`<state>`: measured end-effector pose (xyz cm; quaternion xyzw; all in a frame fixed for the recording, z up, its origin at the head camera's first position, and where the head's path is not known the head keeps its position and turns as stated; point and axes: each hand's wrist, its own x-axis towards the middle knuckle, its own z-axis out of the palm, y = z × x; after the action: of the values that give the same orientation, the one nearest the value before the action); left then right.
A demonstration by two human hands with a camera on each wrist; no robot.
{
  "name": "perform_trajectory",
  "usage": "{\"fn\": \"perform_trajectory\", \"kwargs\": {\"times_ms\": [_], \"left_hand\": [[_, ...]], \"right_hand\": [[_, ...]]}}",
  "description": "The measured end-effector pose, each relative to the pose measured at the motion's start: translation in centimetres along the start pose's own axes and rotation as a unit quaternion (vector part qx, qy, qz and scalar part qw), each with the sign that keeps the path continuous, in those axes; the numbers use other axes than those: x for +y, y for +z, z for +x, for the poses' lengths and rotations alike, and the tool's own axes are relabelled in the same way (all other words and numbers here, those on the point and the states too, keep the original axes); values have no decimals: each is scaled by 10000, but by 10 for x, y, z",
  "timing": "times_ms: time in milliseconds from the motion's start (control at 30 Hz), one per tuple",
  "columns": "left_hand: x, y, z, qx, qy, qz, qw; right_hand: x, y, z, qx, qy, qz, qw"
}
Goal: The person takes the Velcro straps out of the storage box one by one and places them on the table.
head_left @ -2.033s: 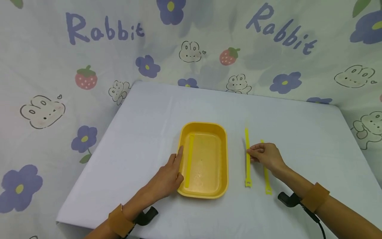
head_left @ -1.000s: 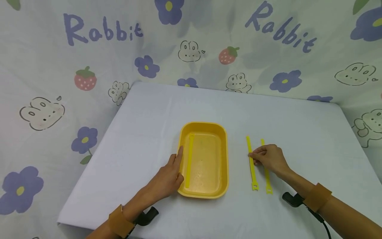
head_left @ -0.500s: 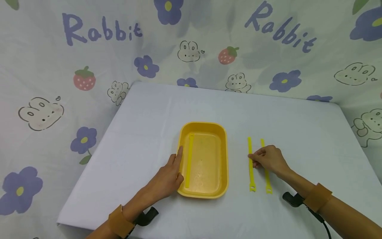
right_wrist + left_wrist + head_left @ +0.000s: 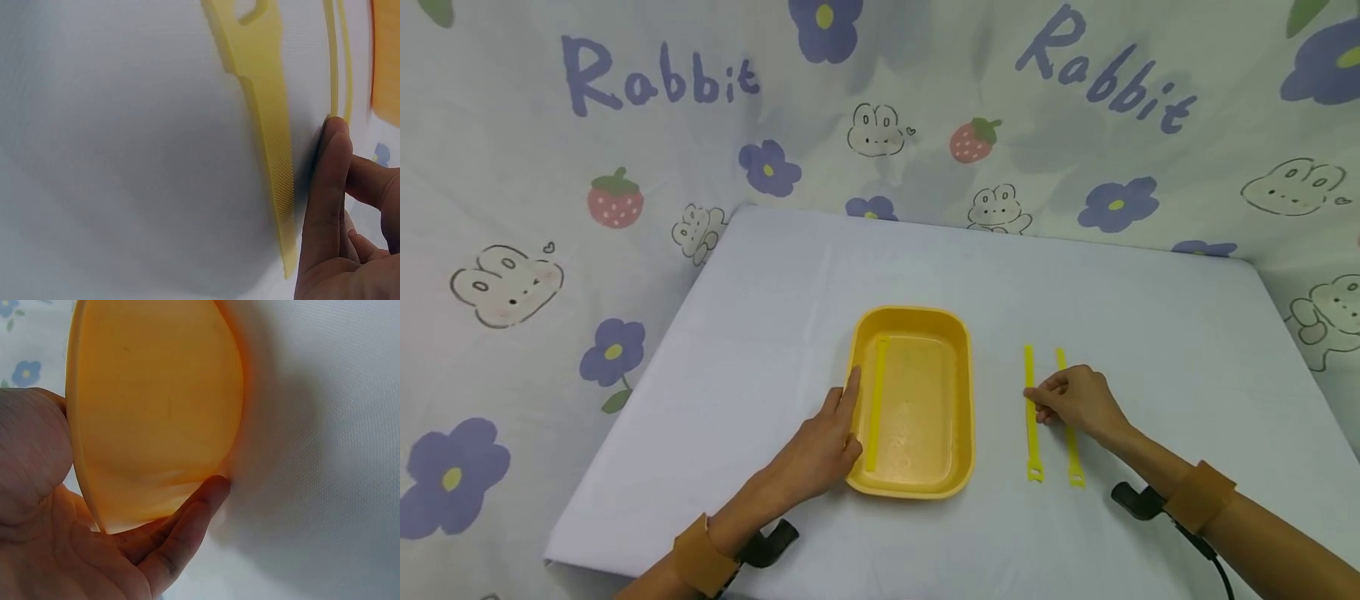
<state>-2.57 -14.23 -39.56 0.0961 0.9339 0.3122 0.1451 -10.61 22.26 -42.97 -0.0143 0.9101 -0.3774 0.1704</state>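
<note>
With the thumb over its rim and fingers against its outer wall, my left hand [image 4: 816,450] grips the left side of a yellow plastic tray [image 4: 966,400]. Along the tray's left inner side lies a yellow cable tie [image 4: 876,408]. My right hand [image 4: 1081,402], right of the tray, pinches the middle of a second yellow cable tie [image 4: 1032,433], its slotted end toward me. A third cable tie [image 4: 1073,454] lies on the table just right of it, partly hidden under that hand. In the right wrist view, this third cable tie [image 4: 265,106] shows a ribbed surface.
A white cloth covers the table [image 4: 775,333]. Behind and to the left hangs a white curtain [image 4: 917,83] printed with rabbits, flowers and strawberries. Each wrist wears a brown band [image 4: 1198,498] with a small black camera [image 4: 1138,502].
Over two seconds my right hand has brought the pinched cable tie slightly right and toward me, turning it near parallel to the third one; lately it barely moves. My left hand stays on the tray.
</note>
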Motion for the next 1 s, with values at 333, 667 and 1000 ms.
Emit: {"fn": "perform_trajectory", "kwargs": {"times_ms": [333,667,1000], "left_hand": [[0,0,-1,-34,-9,41,10000],[0,0,-2,21,46,9,10000],[0,1,-1,21,34,-9,10000]], "right_hand": [[0,1,-2,55,-160,-165,9997],[0,0,-3,82,-144,-317,9994],[-1,-1,-2,145,-395,-395,9983]]}}
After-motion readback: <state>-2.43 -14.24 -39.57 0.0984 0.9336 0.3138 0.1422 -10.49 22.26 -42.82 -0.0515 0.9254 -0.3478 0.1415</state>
